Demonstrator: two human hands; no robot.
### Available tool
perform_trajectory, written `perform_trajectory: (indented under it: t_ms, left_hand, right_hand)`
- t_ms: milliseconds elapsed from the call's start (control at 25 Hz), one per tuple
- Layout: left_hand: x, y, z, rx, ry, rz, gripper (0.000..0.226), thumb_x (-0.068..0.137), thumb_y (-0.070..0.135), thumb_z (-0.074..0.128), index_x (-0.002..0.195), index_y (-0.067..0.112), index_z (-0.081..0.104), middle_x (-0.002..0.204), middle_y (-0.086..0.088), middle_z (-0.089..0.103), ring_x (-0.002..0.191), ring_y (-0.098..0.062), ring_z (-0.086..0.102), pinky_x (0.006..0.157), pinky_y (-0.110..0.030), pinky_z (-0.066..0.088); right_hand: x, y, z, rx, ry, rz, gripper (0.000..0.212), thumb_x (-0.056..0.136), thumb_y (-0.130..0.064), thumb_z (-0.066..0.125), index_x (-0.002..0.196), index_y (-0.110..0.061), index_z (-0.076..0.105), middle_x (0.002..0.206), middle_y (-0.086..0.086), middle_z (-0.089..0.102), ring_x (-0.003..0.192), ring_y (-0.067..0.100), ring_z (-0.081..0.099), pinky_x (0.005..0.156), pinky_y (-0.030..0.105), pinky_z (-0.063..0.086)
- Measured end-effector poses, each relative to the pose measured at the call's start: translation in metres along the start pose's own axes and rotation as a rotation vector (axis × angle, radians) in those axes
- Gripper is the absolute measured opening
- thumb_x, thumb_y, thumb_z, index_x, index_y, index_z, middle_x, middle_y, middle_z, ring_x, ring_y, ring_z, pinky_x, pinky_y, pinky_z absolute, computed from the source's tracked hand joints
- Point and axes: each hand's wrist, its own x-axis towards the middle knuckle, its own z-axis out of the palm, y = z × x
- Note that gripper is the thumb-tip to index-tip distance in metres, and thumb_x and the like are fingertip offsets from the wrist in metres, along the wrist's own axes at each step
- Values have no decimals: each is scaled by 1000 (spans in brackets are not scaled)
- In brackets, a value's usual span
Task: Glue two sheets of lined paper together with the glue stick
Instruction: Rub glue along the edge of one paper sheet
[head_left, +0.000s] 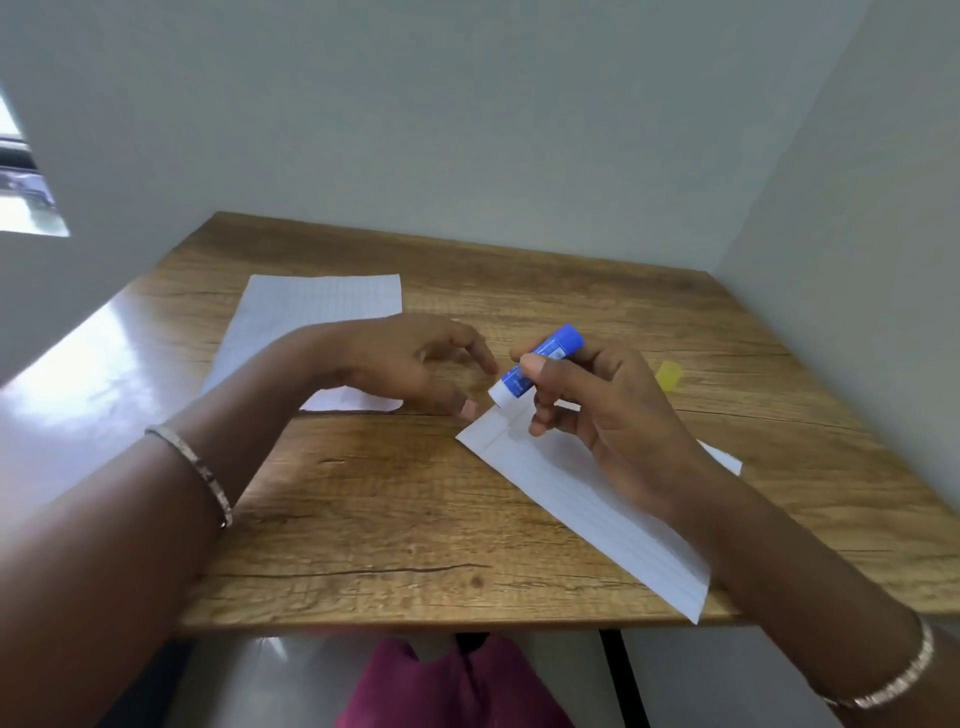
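Two sheets of lined paper lie on the wooden table (395, 519). The near sheet (587, 499) lies at an angle under my right hand, its corner hanging over the table's front edge. The far sheet (306, 312) lies flat at the back left, partly hidden by my left forearm. My right hand (597, 400) grips a blue glue stick (535, 366), uncapped, with its white tip pointing down at the near sheet's top-left corner. My left hand (410, 364) hovers just left of the tip with fingers spread, holding nothing.
A small yellow cap (669, 375) lies on the table to the right of my right hand. White walls close the table in at the back and right. Pink cloth (447, 686) shows below the front edge.
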Motion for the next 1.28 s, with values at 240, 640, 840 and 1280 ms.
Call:
perform_trajectory:
  t_ms: [240,640,840,1280]
  left_hand:
    - [0,-4,1,18,-111,8,72,69,47,80,134,47,48,142,24,46,133,-2,42,116,-39,33]
    - [-5,-1,-4,-11,-189,5,75,74,40,80,136,55,40,133,27,46,132,-8,43,106,-31,37]
    - [-3,0,-3,12,-190,13,69,70,42,77,131,50,47,136,15,49,136,-16,40,115,-49,32]
    - [2,-2,-4,-5,-221,-81,105,68,41,83,144,67,14,153,14,36,140,-18,38,117,-48,31]
  right_hand:
    - [-3,11,17,-356,-3,-160,16,100,-35,62,91,-21,65,66,-5,60,62,12,59,64,30,50]
    - [0,10,29,-623,-86,-371,8,102,-31,59,94,-30,57,75,-17,64,71,9,61,62,9,39]
    - [4,13,30,-656,-119,-445,15,102,-29,61,99,-41,53,75,-7,63,67,15,58,60,10,35]
    - [15,11,21,-740,-78,-439,7,99,-27,64,97,-24,57,69,-22,63,67,16,60,60,11,37]
